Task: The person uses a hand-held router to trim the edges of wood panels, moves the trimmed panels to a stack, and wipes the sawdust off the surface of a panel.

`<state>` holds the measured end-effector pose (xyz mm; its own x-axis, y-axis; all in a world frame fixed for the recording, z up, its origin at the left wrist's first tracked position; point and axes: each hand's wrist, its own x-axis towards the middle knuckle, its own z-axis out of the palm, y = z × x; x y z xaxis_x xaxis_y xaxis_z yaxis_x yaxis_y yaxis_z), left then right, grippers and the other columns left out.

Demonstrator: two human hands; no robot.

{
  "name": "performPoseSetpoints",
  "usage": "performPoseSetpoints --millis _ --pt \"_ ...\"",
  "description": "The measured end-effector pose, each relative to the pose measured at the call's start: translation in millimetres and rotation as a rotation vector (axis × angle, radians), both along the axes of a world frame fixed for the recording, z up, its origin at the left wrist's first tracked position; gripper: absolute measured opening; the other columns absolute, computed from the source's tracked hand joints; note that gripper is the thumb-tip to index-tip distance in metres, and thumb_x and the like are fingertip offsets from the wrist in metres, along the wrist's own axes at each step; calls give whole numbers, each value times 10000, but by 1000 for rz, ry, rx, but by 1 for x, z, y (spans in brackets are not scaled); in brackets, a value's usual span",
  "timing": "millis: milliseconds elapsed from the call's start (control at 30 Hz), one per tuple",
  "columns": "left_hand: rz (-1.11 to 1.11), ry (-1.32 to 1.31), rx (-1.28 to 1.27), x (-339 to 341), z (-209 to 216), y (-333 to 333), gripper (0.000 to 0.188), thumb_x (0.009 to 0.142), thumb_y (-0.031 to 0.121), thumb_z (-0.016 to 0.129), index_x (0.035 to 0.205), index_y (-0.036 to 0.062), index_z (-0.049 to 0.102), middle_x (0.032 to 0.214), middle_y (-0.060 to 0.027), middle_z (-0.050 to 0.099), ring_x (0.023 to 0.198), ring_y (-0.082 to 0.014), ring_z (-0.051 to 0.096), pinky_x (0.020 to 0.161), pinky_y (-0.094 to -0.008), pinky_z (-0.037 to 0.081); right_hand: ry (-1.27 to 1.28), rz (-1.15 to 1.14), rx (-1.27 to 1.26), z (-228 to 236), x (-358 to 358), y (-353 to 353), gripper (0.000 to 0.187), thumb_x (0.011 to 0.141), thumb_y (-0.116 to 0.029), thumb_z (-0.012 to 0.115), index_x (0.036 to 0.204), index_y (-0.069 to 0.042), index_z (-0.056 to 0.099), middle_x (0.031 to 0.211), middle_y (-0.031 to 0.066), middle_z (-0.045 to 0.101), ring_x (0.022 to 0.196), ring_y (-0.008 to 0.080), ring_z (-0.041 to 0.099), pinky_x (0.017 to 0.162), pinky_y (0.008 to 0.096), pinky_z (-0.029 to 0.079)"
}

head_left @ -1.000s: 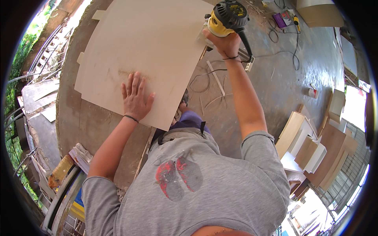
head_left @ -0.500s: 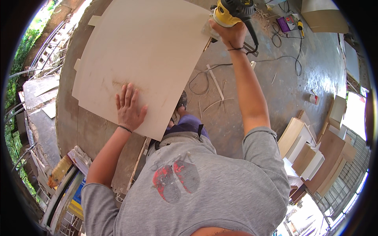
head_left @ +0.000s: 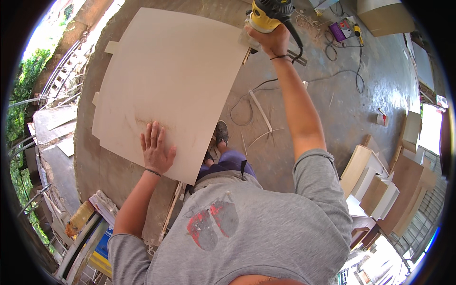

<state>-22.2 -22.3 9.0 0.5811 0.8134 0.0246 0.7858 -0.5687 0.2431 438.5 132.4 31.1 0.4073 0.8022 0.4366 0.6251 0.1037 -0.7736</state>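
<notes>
One board [head_left: 175, 71] under flat left hand [head_left: 158, 156]; right hand [head_left: 275, 40] grips router [head_left: 264, 20] at board's edge; work looks underway, done/left split unclear.

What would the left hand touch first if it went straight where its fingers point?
The left hand would probably meet the brownish smudge on the pale board; the rest looks free.

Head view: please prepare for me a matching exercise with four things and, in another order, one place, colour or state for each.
1. Left grip
2. Right grip
3. Power tool
4. Purple box

A. holding the tool
B. on the floor
C. yellow and black
D. resting on the pale board

Pairs: 1-D, 2-A, 3-C, 4-B
</notes>
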Motion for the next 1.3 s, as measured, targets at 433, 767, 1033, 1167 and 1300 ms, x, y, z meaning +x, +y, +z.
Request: performPoseSetpoints --millis 433,767,1033,1167,1300 --pt "-27 -74 45 12 1 5 741 832 460 604 1412 57 377 1531 -181 279 1441 -364 195 1150 -547 70 50 -77 49 0 47 7 671 610 -427 849 1107 -43 614 1039 118 678 960 264 655 826 378 525" --pt "-110 -93 -33 193 -11 76 648 771 364 630 1340 88 490 1512 -112 325 1430 -310 228 1128 -611 75 162 -92 153 41 30 -94 429 664 -196 856 1013 -30 671 941 41 705 845 124 668 777 292 540" --pt "-97 -216 156 311 -19 185 379 729 342 617 1040 131 669 1210 -47 536 1190 -292 445 983 -516 332 279 -83 -7 19 -17 -204 401 678 -183 851 1010 -40 676 960 44 696 854 142 650 797 297 523" --pt "-44 -187 81 328 -16 189 305 757 274 598 1014 122 664 1197 -60 534 1152 -304 478 1003 -535 330 243 -112 8 6 -35 -234 473 657 -146 862 1060 -37 642 1009 54 671 874 158 641 803 315 524" --pt "-152 -275 40 282 -17 151 342 791 207 576 1107 81 611 1251 -113 515 1230 -338 442 1068 -597 288 384 -113 37 2 -39 -236 504 651 -134 869 1075 -16 623 1015 58 663 891 146 635 807 305 525"
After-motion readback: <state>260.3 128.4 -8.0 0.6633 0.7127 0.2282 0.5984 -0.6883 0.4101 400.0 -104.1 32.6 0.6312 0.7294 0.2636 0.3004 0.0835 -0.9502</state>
